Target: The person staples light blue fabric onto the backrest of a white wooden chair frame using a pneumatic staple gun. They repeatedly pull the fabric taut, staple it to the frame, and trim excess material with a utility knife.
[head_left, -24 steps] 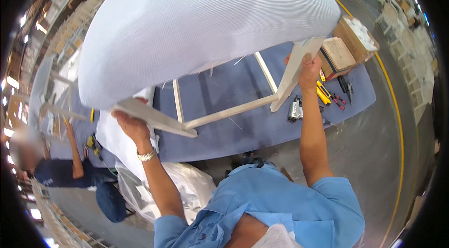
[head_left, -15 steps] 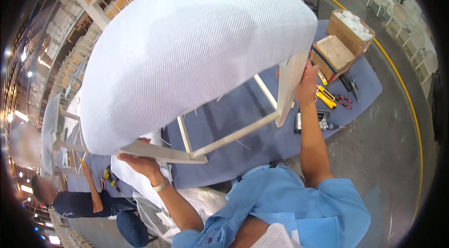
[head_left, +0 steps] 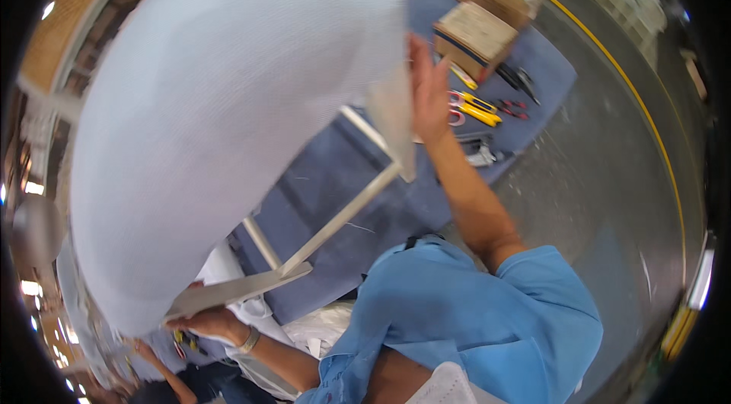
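A large, rounded, padded seat in pale blue-white fine-ribbed fabric [head_left: 244,92], joined to a pale wooden frame [head_left: 346,210], is held tilted above the blue-grey cloth-covered worktable [head_left: 426,198], inward of the edge nearest the wearer; whether a leg end touches the top, I cannot tell; the cushion looks soft and likely to dent, its fabric likely to mark or snag, while the wood should be stiff; I judge the whole more bulky than heavy, with the broad padding making it top-heavy; the legs, close below the padding, seem the soundest place to take hold, a hand on each side; the left hand [head_left: 209,322] is curled round the left leg from below; the right hand [head_left: 430,92] has its fingers extended against or just beside the right leg's outer face, not visibly wrapped round it, though blur hides the exact contact; towards the worktable's right-hand edge lie a silver-and-black tool [head_left: 480,153], yellow-handled cutters [head_left: 480,107] and red-and-black pliers [head_left: 512,108]; beyond them, near the far right corner, stand two brown cardboard boxes [head_left: 476,31].
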